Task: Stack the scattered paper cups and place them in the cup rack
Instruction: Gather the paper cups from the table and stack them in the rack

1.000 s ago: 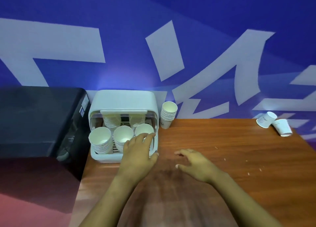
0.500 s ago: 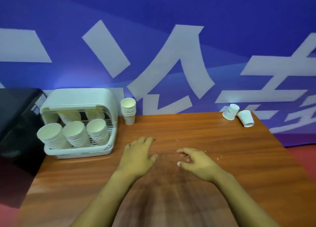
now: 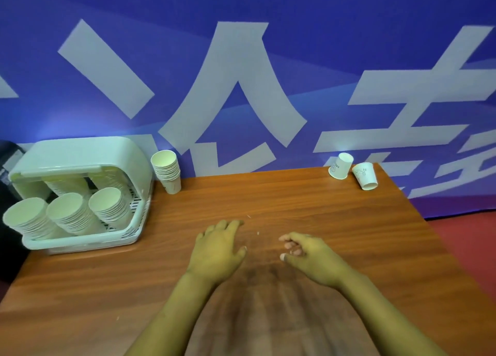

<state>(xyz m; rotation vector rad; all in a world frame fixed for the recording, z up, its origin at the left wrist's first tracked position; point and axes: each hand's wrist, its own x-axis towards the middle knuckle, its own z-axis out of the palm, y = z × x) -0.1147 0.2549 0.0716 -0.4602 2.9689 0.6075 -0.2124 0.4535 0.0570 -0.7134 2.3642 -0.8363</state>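
A pale green cup rack [image 3: 80, 154] stands at the table's far left with three tilted stacks of white paper cups [image 3: 69, 213] in its front row and more behind. An upright stack of cups [image 3: 166, 171] stands just right of the rack by the wall. Two single cups sit upside down at the far right corner: one [image 3: 340, 166] and another [image 3: 365, 175]. My left hand [image 3: 218, 248] lies flat on the table, empty, fingers spread. My right hand [image 3: 308, 253] rests beside it, fingers loosely curled, holding nothing.
The wooden table [image 3: 295, 202] ends at a slanted right edge with red floor [image 3: 467, 237] beyond. A blue wall banner [image 3: 241, 73] backs the table. A black appliance [image 3: 5, 154] sits left of the rack.
My left hand has left the rack's front and come back to the middle of the table. The view has swung right, so the rack now sits at the far left.
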